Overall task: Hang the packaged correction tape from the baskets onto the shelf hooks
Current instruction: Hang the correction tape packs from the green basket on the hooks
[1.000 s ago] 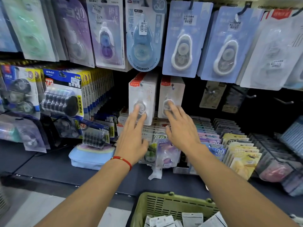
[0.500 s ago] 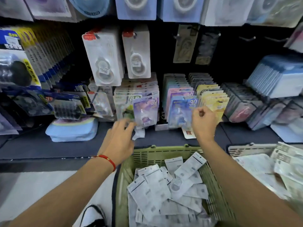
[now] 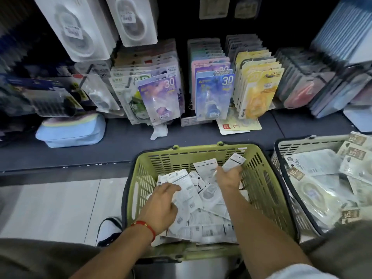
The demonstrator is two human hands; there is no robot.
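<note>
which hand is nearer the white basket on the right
Right. The right hand grips a packet at the far right of the green basket, close to the white basket. The left hand is over the packets further left.

Stationery aisle of a retail shop. Far side: a dark display shelf [image 3: 120, 146] crowded with upright rows of carded correction-tape packs [image 3: 213, 95], more hanging above. Near: a green shopping basket [image 3: 261, 178] on pale floor tiles [image 3: 60, 206].
</note>
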